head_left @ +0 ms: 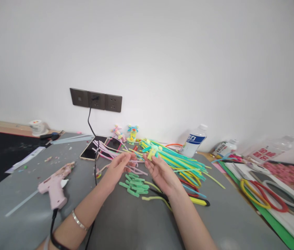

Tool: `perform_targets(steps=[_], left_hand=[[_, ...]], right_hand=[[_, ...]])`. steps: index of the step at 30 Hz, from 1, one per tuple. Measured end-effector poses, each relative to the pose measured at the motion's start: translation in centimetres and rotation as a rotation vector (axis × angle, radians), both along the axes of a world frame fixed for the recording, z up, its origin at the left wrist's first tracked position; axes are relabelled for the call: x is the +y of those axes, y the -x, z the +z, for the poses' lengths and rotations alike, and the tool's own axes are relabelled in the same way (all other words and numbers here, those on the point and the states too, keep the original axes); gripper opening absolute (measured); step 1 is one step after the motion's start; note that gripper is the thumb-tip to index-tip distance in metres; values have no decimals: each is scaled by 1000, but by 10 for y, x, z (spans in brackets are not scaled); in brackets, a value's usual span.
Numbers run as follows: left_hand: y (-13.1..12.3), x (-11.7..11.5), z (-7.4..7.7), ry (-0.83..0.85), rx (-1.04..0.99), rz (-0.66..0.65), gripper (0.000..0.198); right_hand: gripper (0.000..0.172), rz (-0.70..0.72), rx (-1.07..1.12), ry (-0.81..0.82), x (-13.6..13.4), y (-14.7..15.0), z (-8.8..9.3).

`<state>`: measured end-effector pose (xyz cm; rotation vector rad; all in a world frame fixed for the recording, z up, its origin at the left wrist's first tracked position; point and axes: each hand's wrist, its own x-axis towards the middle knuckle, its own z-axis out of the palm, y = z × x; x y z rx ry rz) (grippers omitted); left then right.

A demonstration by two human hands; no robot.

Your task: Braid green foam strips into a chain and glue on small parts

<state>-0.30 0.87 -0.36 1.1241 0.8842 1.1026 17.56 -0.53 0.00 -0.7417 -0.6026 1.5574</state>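
Between the thumb and fingers of my right hand (161,173) is a small yellow and mint-green pipe-cleaner figure (153,152), held up above the table. My left hand (118,170) is just to the left of it, apart from the figure. Its thumb and fingers are drawn together, and whatever may be between them is too small to see. Below both hands lies a pile of short green pipe-cleaner pieces (136,184). Lilac pipe cleaners (105,149) fan out behind my left hand, and a bundle of yellow and turquoise pipe cleaners (183,161) lies behind my right.
Two finished-looking pipe-cleaner figures (132,134) stand by the wall. A pink glue gun (54,189) with a black cord lies at left. Near the wall are a phone (91,151) and a plastic bottle (194,140). Scissors (253,194) and a yellow-black cutter (199,201) lie at right.
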Motion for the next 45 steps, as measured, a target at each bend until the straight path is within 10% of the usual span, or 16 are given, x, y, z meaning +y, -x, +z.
perform_targets(steps=[20,27,45], left_hand=[[-5,2,-10,-165,36,-117,40],[6,12,-6,-184,103,71,36],[35,26,-13,-456,859,322,30]], right_hand=[[30,51,-302,-100,-8,24,-6],[30,16,-521,-191,-7,16,-3],[32,-152,-731,-322,-2,5,-7]])
